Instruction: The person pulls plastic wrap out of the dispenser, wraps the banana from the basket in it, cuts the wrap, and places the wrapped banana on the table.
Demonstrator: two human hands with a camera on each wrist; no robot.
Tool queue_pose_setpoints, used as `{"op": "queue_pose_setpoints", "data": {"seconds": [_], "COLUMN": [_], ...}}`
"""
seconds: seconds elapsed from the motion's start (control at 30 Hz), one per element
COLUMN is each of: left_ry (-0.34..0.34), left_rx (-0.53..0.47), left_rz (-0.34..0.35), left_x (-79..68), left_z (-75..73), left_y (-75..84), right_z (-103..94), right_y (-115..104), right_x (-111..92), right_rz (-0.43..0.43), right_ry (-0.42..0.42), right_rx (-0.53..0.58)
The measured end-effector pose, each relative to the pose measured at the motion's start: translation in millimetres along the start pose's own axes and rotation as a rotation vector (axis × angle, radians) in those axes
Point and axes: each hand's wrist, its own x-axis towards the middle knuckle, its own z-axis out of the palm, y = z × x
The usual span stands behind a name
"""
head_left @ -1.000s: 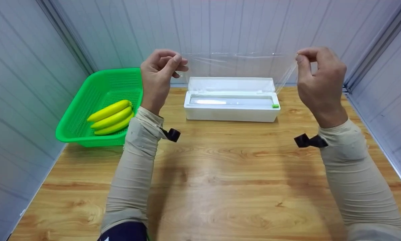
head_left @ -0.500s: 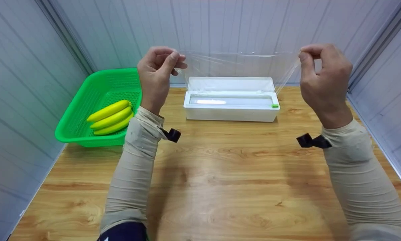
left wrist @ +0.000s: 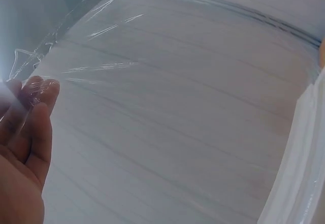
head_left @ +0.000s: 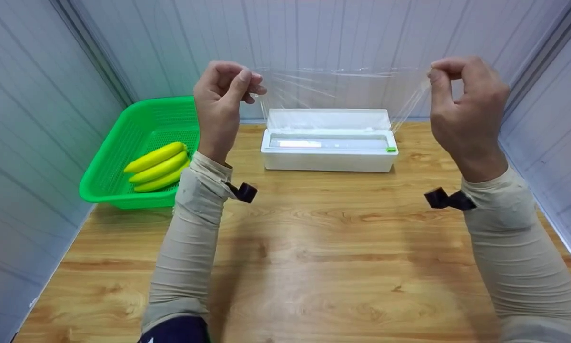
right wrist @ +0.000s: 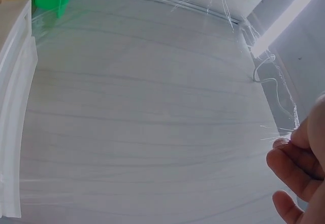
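A sheet of clear plastic wrap [head_left: 342,88] stretches upright between both hands, rising from a white dispenser box [head_left: 330,163] with its lid [head_left: 328,118] raised. At the sheet's upper left corner, my left hand [head_left: 221,102] pinches the film between thumb and fingers. The opposite corner is pinched by my right hand [head_left: 468,107], thumb against forefinger. Creases fan out from the left fingertips in the left wrist view, where the film [left wrist: 167,102] is taut. A small green slider [head_left: 391,149] sits at the box's front right edge.
A green plastic basket [head_left: 92,190] stands on the left, holding a bunch of yellow bananas [head_left: 156,166]. It is beside the left forearm. Panelled walls [head_left: 342,28] enclose the wooden table [head_left: 323,257] at the back and both sides.
Both hands have risen a little and drawn slightly farther apart, the right hand moving more to the right. The wrap is lifted higher above the box, which stays nearly in place.
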Motion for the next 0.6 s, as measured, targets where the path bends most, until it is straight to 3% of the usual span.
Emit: {"op": "queue_pose_setpoints", "data": {"seconds": [0.3,0.6], "left_ry": [-0.006,-0.012], "left_rx": [-0.028,-0.059], "left_rz": [-0.018,0.028], "left_x": [1.7,-1.4], "left_z": [0.2,-3.9], "left_y": [7.0,16.6], "right_z": [-3.9,-5.0], "right_y": [-9.8,-7.0], "right_x": [3.0,3.2], "right_rz": [-0.001,-0.041], "right_ry": [0.063,0.080], "right_rx": [0.015,0.030]}}
